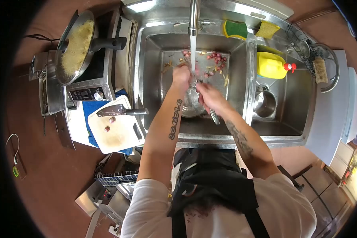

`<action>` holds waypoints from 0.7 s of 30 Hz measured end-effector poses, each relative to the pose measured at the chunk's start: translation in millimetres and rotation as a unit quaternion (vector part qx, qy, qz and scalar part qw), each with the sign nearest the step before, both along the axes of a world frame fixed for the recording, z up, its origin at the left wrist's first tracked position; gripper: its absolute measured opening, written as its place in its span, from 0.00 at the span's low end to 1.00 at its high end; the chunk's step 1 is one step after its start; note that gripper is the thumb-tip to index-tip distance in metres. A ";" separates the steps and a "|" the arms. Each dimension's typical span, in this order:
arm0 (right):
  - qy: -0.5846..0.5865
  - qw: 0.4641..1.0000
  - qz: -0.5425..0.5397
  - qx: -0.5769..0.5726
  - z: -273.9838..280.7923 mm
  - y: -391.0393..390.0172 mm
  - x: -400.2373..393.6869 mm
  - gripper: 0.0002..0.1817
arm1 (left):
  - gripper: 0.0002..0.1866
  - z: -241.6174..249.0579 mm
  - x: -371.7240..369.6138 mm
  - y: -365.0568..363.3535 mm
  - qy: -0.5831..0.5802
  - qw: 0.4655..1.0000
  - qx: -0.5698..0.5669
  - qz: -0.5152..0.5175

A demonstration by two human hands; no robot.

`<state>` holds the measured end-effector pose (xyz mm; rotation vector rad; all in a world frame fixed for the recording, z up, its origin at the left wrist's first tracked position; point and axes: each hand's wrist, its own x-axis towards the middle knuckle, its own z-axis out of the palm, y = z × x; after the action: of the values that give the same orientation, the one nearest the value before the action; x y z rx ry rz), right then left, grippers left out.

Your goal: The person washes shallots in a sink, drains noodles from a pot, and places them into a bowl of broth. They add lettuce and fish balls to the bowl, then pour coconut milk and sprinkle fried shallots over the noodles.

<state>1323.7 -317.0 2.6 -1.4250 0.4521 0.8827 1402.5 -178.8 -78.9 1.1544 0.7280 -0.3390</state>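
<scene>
My left hand (182, 74) is under the running water (193, 49) from the tap (193, 16), with its fingers closed on the far rim of a round steel bowl (191, 105) in the left sink basin (154, 79). My right hand (209, 96) is over the bowl's right side, gripping a metal utensil (214, 117) whose end points toward me. Small red onions (216, 57) and peel scraps lie on the basin floor behind the hands.
A yellow bottle (270, 65) and a steel pot (264, 104) sit in the right basin. Sponges (235, 29) lie on the sink's back ledge. On the left are a cutting board (115, 133) with a cleaver (117, 111), and a pan of food (75, 47) on a cooker.
</scene>
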 end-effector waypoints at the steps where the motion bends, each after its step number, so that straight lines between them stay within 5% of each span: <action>1: 0.004 0.999 0.022 -0.025 11.5 1.0 -7.7 0.23 | 0.13 2.8 0.4 -1.0 0.001 1.000 0.000 0.001; 6: 0.005 0.999 -0.033 0.015 -32.3 -6.5 3.8 0.25 | 0.12 -3.5 -22.2 -20.5 -0.008 0.999 -0.042 0.017; 9: -0.034 0.995 0.048 -0.084 -17.4 -5.9 -10.4 0.26 | 0.13 12.1 -16.8 -16.7 0.018 0.999 -0.045 -0.019; 13: 0.010 0.999 0.015 -0.049 -5.7 -17.6 -18.7 0.22 | 0.14 -6.3 -25.6 -25.2 -0.057 0.998 0.007 -0.015; 15: -0.001 0.998 0.028 -0.063 -13.4 -21.7 -20.6 0.22 | 0.13 -5.8 -36.6 -33.2 -0.042 0.997 -0.066 0.016; 21: 0.011 0.997 0.055 -0.044 3.1 -14.1 -29.6 0.22 | 0.13 5.0 -31.4 -7.2 0.027 0.999 0.026 -0.008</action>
<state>1294.1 -331.1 5.7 -1.5340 0.4371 0.9773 1371.1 -186.0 -73.9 1.2051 0.7784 -0.3674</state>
